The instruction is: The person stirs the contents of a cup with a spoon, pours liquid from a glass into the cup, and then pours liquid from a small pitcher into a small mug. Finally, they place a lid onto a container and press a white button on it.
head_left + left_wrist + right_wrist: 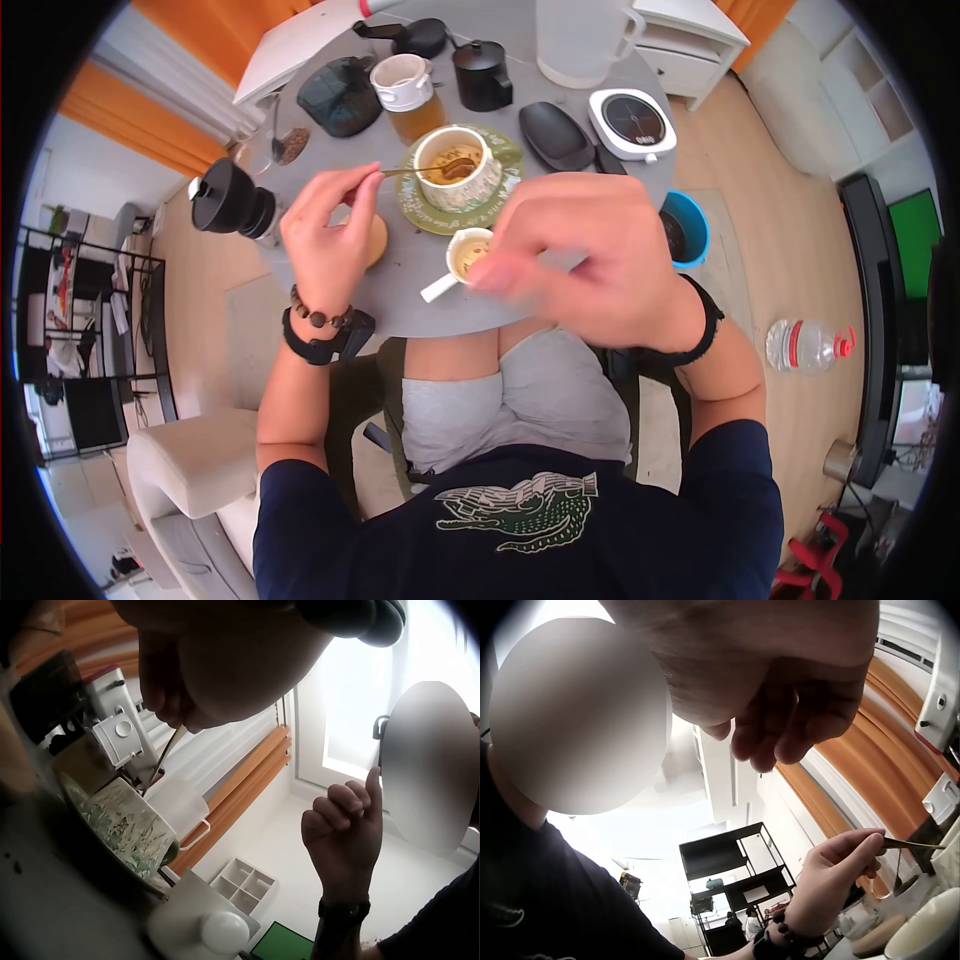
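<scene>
My left hand pinches the handle of a gold spoon between thumb and fingers. The spoon's bowl rests inside a white patterned cup with yellowish-brown contents. Beneath the cup lies a green saucer with lettering round its rim. In front of them is a small white handled cup with pale contents, partly covered by my right hand in the head view. That hand is raised well above the table, blurred, its fingers loosely curled around nothing. The left wrist view shows one finger pointing up near the head.
Around the back stand a black coffee grinder, a white-collared glass carafe, a black pot and a clear pitcher. At right are a black tray, a white round-topped device and a blue bin.
</scene>
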A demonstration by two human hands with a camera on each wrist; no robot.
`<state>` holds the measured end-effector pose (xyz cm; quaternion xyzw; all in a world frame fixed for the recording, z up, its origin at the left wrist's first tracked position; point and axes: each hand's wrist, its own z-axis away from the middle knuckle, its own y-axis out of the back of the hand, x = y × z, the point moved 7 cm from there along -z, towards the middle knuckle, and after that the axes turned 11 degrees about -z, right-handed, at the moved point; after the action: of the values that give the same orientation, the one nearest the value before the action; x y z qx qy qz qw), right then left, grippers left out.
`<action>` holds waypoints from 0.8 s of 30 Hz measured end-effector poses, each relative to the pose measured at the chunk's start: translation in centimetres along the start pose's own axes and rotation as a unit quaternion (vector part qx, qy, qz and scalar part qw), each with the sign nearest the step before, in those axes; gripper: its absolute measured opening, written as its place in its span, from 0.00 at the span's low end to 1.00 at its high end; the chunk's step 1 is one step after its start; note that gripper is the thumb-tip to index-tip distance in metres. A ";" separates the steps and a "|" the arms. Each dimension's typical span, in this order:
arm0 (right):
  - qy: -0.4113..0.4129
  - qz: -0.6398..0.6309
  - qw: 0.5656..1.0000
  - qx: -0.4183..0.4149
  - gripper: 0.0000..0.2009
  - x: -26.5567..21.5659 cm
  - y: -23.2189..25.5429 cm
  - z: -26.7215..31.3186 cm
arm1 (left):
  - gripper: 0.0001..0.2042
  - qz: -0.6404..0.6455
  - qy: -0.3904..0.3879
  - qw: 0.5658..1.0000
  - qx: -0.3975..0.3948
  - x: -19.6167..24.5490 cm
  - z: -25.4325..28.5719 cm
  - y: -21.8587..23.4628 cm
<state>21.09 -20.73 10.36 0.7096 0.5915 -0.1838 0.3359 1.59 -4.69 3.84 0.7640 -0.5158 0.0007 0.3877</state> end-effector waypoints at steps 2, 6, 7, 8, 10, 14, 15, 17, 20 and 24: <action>0.049 -0.027 0.998 -0.017 0.17 -2.8 -0.9 -0.6 | 0.07 0.009 -0.010 1.000 0.008 -0.7 0.2 -0.3; 0.065 -0.009 0.998 -0.001 0.29 -6.5 -2.9 -1.6 | 0.06 0.002 0.011 1.000 0.002 -1.4 0.6 -1.1; 0.072 -0.007 0.997 -0.004 0.29 -7.2 -3.4 -1.9 | 0.06 0.001 0.025 1.000 -0.001 -1.6 0.7 -1.2; 0.071 -0.007 0.997 -0.005 0.29 -7.4 -3.7 -1.8 | 0.06 -0.005 0.039 0.999 -0.003 -1.7 0.7 -1.3; 0.076 -0.020 0.997 -0.008 0.28 -7.8 -4.2 -1.7 | 0.07 -0.003 0.042 0.999 -0.006 -1.3 0.7 -1.3; 0.078 -0.050 0.996 -0.011 0.28 -7.7 -4.7 -1.5 | 0.07 0.007 0.015 1.000 -0.012 -1.3 0.8 -1.3; 0.077 -0.054 0.996 -0.008 0.28 -7.6 -4.8 -1.5 | 0.07 0.006 0.015 1.000 -0.010 -1.2 0.8 -1.2; 0.077 -0.071 0.994 -0.013 0.27 -7.5 -4.8 -1.3 | 0.07 -0.009 0.025 1.000 -0.017 -0.7 0.8 -1.1; 0.078 -0.096 0.992 -0.019 0.27 -7.5 -4.9 -1.0 | 0.07 0.003 0.045 0.999 -0.028 -1.0 1.0 -1.2; 0.076 -0.129 0.988 -0.030 0.27 -7.5 -5.2 -0.9 | 0.08 0.009 0.053 0.998 -0.038 -1.0 1.0 -1.4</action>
<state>14.24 -25.13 14.63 0.6288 0.7070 -0.1534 0.2852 1.80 -4.26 1.93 0.7431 -0.5008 0.0255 0.4432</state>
